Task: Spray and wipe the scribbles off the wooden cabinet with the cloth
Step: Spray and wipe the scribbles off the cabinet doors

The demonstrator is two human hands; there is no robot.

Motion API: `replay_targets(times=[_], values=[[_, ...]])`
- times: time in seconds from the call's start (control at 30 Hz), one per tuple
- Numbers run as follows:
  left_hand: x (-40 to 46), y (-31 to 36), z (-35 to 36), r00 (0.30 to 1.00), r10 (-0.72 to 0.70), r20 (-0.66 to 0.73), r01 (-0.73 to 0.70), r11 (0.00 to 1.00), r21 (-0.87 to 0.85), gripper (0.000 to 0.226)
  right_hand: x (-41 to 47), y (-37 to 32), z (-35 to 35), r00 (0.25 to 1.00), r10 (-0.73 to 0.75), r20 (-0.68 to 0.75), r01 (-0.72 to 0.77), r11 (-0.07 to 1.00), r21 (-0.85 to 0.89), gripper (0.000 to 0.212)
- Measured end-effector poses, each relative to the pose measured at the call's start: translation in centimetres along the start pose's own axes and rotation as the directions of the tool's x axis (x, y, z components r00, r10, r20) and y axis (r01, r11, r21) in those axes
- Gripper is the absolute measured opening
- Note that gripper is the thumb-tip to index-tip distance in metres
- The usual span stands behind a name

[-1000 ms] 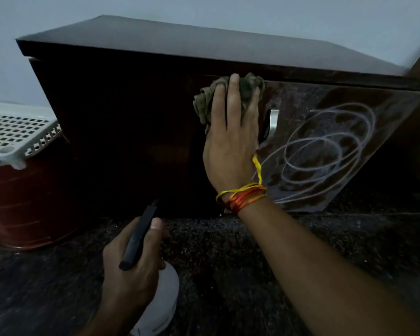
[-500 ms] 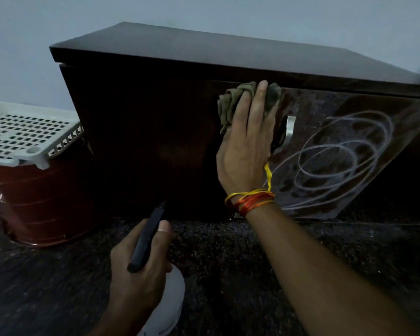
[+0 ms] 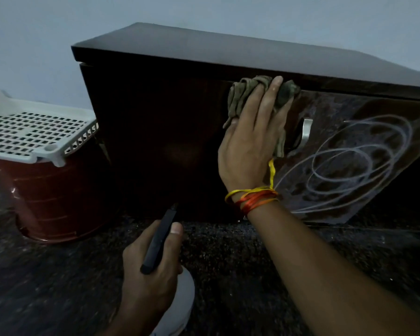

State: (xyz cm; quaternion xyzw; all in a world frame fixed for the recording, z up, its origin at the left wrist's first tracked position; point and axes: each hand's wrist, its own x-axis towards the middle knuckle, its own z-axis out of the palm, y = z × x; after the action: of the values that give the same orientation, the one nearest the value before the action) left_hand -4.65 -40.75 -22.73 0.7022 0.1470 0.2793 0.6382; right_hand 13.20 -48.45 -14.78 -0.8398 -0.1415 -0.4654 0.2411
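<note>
A dark wooden cabinet (image 3: 160,132) stands on the floor against the wall. White looping scribbles (image 3: 349,163) cover its right door, beside a metal handle (image 3: 306,133). My right hand (image 3: 250,151) presses a crumpled olive cloth (image 3: 245,93) flat against the cabinet front near the top edge, just left of the handle. Orange and yellow threads circle that wrist. Lower down, my left hand (image 3: 150,270) grips a white spray bottle (image 3: 180,309) with a black trigger head (image 3: 159,241), held near the floor in front of the cabinet.
A red-brown plastic tub (image 3: 56,202) topped by a white perforated tray (image 3: 22,134) stands left of the cabinet. The floor (image 3: 252,258) is dark speckled stone. A pale wall (image 3: 204,13) rises behind.
The view has shifted, so the cabinet and hands sit further right in frame. My right hand with the cloth stays pressed near the door's top; the left hand keeps holding the bottle.
</note>
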Motion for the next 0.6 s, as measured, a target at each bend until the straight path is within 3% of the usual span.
replay_targets(times=[0.13,0.3,0.5,0.6], values=[[0.0,-0.3,-0.7,1.0,0.003,-0.013,-0.003,0.999,0.036,0.086,-0.3,0.6,0.7,0.989,-0.143,0.031,0.146,0.978,-0.151,0.057],[-0.2,-0.8,-1.1,0.999,-0.034,-0.02,0.035,0.998,0.05,0.096,-0.5,-0.4,1.2,0.959,-0.283,0.008,0.28,0.943,-0.182,0.052],[-0.2,-0.2,-0.6,0.999,-0.007,-0.039,0.01,0.997,0.077,0.034,0.3,-4.3,2.3,0.828,-0.56,0.019,0.56,0.827,-0.057,0.05],[-0.3,0.0,-1.0,0.999,0.015,-0.033,-0.012,0.996,0.092,0.04,0.5,-4.7,2.9,0.788,-0.615,0.005,0.614,0.787,-0.059,0.051]])
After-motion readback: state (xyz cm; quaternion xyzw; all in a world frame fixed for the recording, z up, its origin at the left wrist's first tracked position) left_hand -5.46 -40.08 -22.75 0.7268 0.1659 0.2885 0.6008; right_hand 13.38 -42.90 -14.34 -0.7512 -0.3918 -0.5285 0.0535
